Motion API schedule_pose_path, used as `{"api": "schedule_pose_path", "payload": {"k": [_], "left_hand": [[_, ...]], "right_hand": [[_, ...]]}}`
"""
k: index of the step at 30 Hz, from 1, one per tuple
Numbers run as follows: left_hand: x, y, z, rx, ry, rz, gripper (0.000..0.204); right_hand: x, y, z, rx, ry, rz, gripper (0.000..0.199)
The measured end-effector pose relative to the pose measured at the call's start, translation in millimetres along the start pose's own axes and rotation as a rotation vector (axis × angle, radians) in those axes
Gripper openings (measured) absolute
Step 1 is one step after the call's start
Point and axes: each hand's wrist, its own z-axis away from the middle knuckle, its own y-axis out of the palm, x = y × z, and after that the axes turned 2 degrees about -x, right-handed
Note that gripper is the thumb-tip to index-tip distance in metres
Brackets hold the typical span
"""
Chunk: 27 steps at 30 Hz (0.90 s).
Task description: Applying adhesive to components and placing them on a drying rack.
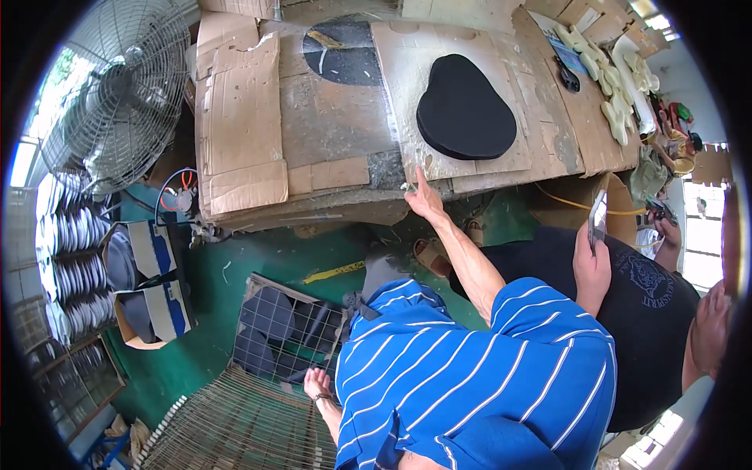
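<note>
A thick black rounded-triangular pad lies on a whitish-dusted cardboard sheet on the worktable. My right hand reaches to the table's near edge, index finger stretched toward the sheet and the other fingers partly bent. It is below the pad and apart from it; I see nothing held in it. Low at my left side hangs my left hand, empty, its fingers loosely curled and apart. The nearest thing to it is a wire-mesh crate with dark pads inside.
A large fan stands at left, above racked pale discs and boxes of dark pads. Cream moulded pieces and black scissors lie at the table's right. Close at right, a person in black holds a phone.
</note>
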Motion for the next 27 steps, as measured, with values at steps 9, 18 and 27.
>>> {"api": "schedule_pose_path", "payload": {"k": [9,18,27], "left_hand": [[-63,86,-3,0.201,0.110,-0.183,0.042],[-15,81,-8,0.234,0.072,-0.346,0.038],[9,69,-2,0.254,0.017,-0.236,0.045]], "right_hand": [[-7,-39,-41,0.260,0.184,-0.209,0.085],[-22,-45,-28,0.385,0.345,-1.144,0.060],[32,46,71,0.327,0.097,-0.799,0.058]]}}
